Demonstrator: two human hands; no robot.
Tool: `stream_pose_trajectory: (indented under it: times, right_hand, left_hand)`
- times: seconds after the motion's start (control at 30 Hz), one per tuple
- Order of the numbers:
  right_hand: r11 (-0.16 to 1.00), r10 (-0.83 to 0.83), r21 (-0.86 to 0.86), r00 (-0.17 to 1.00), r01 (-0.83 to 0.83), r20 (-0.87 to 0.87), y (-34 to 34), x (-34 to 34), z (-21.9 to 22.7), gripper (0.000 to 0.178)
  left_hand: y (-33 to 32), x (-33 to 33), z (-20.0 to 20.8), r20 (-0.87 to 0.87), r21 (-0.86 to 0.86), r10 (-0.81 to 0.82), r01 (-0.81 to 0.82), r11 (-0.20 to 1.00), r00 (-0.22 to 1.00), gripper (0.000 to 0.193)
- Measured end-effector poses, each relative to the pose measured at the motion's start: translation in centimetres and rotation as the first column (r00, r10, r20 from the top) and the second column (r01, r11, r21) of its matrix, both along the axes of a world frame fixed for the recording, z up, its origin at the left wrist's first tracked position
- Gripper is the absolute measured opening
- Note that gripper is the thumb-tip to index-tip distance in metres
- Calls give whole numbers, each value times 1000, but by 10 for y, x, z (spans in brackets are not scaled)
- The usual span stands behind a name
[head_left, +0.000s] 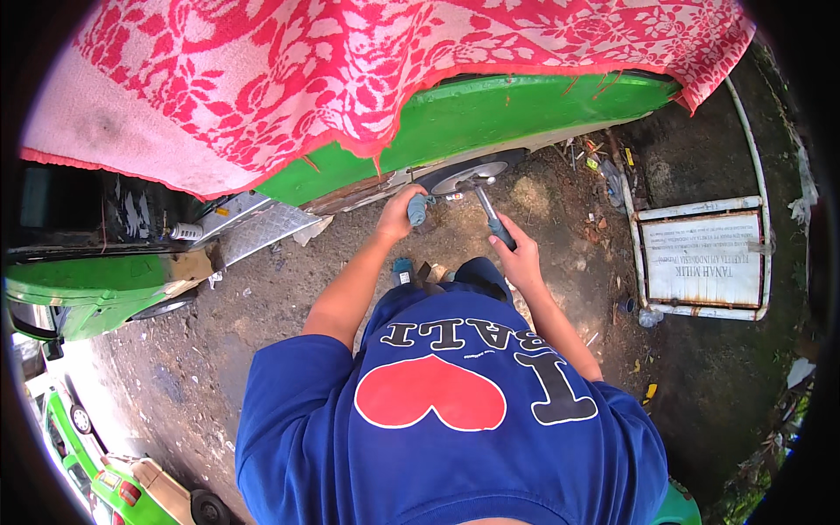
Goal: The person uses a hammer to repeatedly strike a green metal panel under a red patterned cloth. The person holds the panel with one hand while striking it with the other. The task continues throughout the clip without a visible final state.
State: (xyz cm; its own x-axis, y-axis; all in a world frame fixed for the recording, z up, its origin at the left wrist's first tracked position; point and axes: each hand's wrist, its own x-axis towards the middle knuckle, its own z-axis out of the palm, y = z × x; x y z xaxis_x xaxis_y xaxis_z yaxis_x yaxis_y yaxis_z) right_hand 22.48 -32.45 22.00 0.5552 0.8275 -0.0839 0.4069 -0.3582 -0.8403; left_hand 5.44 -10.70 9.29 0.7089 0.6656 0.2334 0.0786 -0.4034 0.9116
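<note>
We note: left hand [400,215] grasps blue-grey object [417,210] (kind unclear), left of wheel [451,178] | right hand [524,257] clasps hammer [486,206], nearer us than wheel | green panel [516,114] over wheel.

Two hands are in view, one left hand [398,214] and one right hand [521,257], with one hammer [497,227] and one grey-blue object [417,210] between them. Along the top edge of the ground [227,367] are one patterned cloth [289,79], one green panel [534,114] and one wheel [470,175]. One framed sign [702,258] stands near its right edge, one white can [185,232] near its left.
</note>
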Motion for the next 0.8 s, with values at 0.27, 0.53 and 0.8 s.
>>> stream_pose_trajectory:
  times: [0.27, 0.53, 0.8]
  right_hand:
    - [998, 9, -59, 1000, -9, -13, 0, -7, 2, 48]
    - [998, 14, -59, 999, -16, -37, 3, -6, -6, 48]
    - [995, 104, -3, 994, -104, -20, 10, -7, -18, 46]
  left_hand:
    - [17, 6, -17, 5, -20, 19, -19, 1000, 1000, 31]
    - [21, -2, -29, -18, -25, 47, -48, 999, 999, 30]
    - [19, 0, -33, -17, -45, 77, -78, 996, 997, 32]
